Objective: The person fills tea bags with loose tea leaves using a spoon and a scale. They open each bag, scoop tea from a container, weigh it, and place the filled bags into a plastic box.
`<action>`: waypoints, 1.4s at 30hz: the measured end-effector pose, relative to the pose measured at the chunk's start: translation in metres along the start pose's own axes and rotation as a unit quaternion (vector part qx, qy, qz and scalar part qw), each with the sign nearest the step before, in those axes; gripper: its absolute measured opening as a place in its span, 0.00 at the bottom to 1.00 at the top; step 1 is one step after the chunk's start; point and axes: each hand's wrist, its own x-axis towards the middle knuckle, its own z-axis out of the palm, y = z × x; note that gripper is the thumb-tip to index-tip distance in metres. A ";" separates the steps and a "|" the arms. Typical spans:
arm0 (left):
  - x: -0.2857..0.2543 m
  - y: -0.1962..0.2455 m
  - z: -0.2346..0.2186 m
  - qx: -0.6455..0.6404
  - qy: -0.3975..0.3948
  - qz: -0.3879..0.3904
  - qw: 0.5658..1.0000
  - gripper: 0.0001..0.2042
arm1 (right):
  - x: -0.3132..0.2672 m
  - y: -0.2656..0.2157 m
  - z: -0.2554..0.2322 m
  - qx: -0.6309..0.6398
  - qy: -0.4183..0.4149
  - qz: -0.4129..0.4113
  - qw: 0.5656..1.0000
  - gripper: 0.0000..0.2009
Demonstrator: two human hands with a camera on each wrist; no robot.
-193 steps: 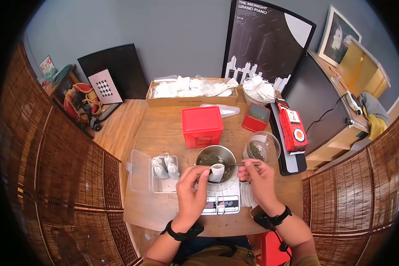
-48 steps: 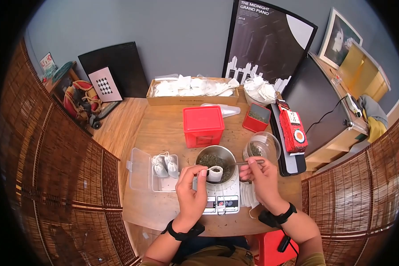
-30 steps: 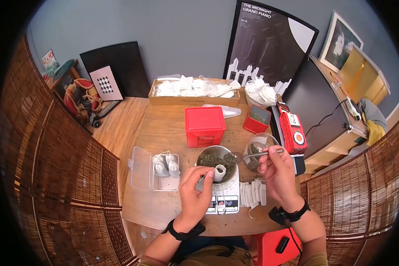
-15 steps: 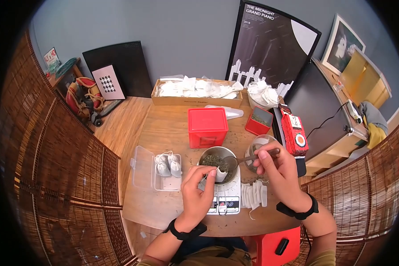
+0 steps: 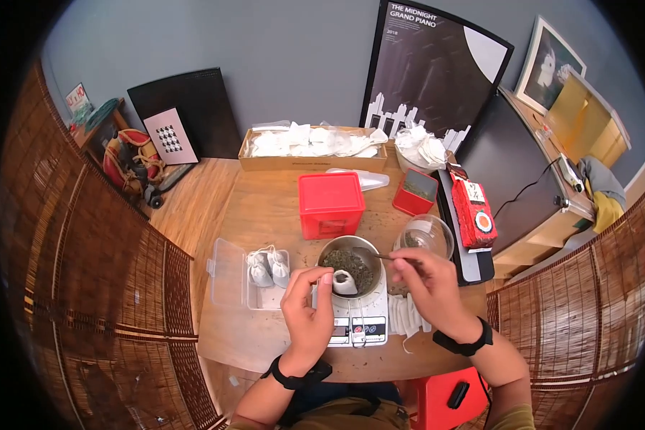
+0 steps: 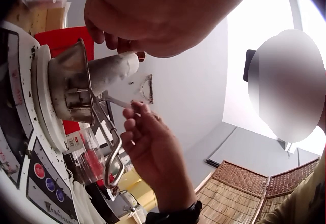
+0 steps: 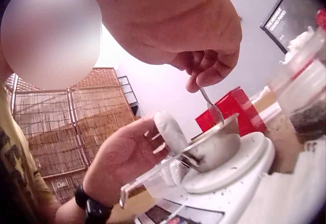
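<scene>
One pouch [image 5: 345, 287]: white, tilted, mouth upward with dark contents showing, its lower end inside the bowl [image 5: 372, 273]; whether it touches the leaves [image 5: 340, 259] there cannot be told.
Left hand [image 5: 309, 308]: thumb and fingers pinch the pouch near its mouth, at the bowl's near left side.
Right hand [image 5: 435, 290]: pinches the handle of the spoon [image 5: 383, 256], from the bowl's right.
Spoon: slants down across the bowl's right rim, its head inside, by the leaves.
Bowl: metal, on the scale [image 5: 379, 307], its wire handle [image 5: 357, 331] reaching toward the person.
Right of the scale: flat bags [image 5: 403, 315] in an overlapping row; behind the right hand, a clear tub [image 5: 435, 242] with leaves inside.
Left of the scale: a clear case [image 5: 269, 299], lid back, with two tied bags [image 5: 259, 271] side by side.
Behind the bowl: a red canister [image 5: 330, 199], lid on; farther right, a red tin [image 5: 413, 203] of leaves and a red packet [image 5: 473, 213].
Back edge: a carton [image 5: 312, 164] of white packets [image 5: 308, 140].
Below the table [image 5: 254, 344]: a red stool [image 5: 431, 410].
</scene>
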 end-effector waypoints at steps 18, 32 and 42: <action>-0.004 -0.002 0.000 -0.008 -0.025 -0.016 1.000 0.04 | -0.018 0.041 0.012 0.373 0.133 0.241 0.886 0.10; 0.001 0.006 0.003 -0.001 -0.021 -0.023 1.000 0.05 | -0.005 -0.001 -0.017 0.362 0.094 0.195 0.907 0.11; 0.003 0.005 0.003 -0.003 -0.023 -0.024 0.999 0.06 | 0.003 -0.018 -0.018 0.226 0.028 0.151 0.962 0.10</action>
